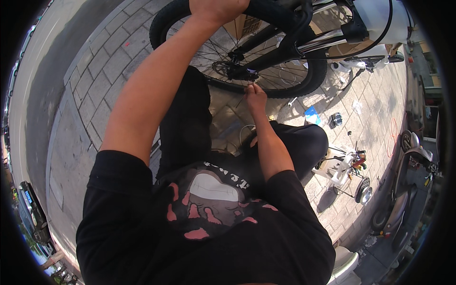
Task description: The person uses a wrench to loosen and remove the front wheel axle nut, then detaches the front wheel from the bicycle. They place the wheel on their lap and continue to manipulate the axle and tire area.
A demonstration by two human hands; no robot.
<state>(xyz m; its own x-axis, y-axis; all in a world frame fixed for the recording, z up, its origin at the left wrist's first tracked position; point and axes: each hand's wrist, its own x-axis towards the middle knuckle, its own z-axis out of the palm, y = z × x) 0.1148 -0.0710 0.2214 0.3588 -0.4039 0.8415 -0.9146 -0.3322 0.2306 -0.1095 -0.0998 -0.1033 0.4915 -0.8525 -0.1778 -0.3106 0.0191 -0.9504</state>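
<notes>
A bicycle wheel [311, 78] with a black knobbly tyre stands in a suspension fork [273, 54] before me. At the top edge, my left hand [216, 8] is closed over the tyre; its fingertips are cut off by the picture's edge. Low on the fork, beside the hub and brake disc [221, 68], sits a small brake caliper [251, 75]. My right hand [256, 97] reaches up to that caliper from below, fingers pinched together. What they hold, if anything, is too small to make out.
On the paving to the right lie a wrench [292, 101], a blue packet [312, 115] and a small dark part [336, 119]. A white stool [339, 173] bears several tools. Behind the wheel stands a cardboard box [242, 26]. A scooter [403, 199] is parked far right.
</notes>
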